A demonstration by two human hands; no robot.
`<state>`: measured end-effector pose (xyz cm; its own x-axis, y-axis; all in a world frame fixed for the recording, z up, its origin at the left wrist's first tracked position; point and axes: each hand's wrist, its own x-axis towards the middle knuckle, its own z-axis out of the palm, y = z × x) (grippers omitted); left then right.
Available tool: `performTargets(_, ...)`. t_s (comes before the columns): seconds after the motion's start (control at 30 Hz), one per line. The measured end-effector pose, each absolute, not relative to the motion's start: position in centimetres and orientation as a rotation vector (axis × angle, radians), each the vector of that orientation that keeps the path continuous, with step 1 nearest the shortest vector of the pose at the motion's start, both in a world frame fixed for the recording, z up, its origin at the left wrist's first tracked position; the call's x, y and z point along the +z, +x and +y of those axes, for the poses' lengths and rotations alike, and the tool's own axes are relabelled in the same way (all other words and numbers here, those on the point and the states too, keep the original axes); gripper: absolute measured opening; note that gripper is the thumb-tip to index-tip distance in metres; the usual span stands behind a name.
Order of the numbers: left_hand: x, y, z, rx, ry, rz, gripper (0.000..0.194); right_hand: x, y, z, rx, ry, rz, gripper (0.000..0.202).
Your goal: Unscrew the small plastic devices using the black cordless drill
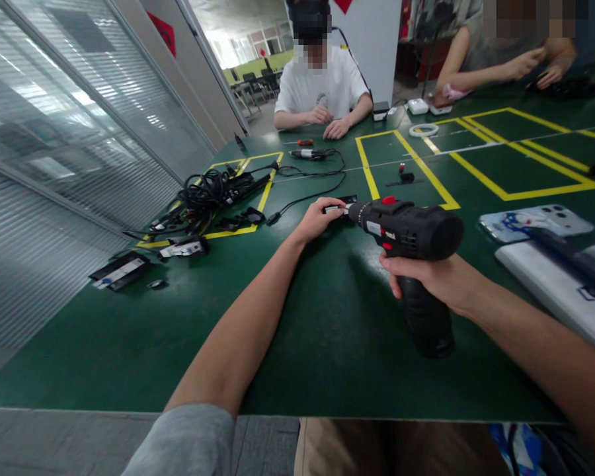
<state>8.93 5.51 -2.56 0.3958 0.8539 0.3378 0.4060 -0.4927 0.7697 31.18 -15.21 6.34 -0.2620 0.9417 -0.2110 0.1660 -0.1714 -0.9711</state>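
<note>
My right hand (436, 274) is wrapped round the grip of a black cordless drill (406, 228) with red switches. The drill lies level above the table, its chuck aimed left. At the chuck's tip is a small black piece (348, 199) with a pale face, pressed to the tabletop by my left hand (316, 219). The fingers of that hand curl over the piece and hide much of it. Whether the bit touches the piece is too small to tell.
On the green table (297, 344), tangled black cables (213, 192) lie left, near a labelled black box (120, 270). A phone (535, 221) and white case (555, 284) lie right. Opposite sits a person in a white shirt (322, 86); another person's hands (530, 66) are far right.
</note>
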Motion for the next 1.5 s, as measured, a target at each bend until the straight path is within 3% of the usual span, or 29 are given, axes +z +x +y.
performTargets(1.5, -2.48, 9.01, 5.35, 0.999, 2.029, 1.076, 0.031, 6.52, 31.14, -15.21, 1.495, -1.292, -1.402, 0.008)
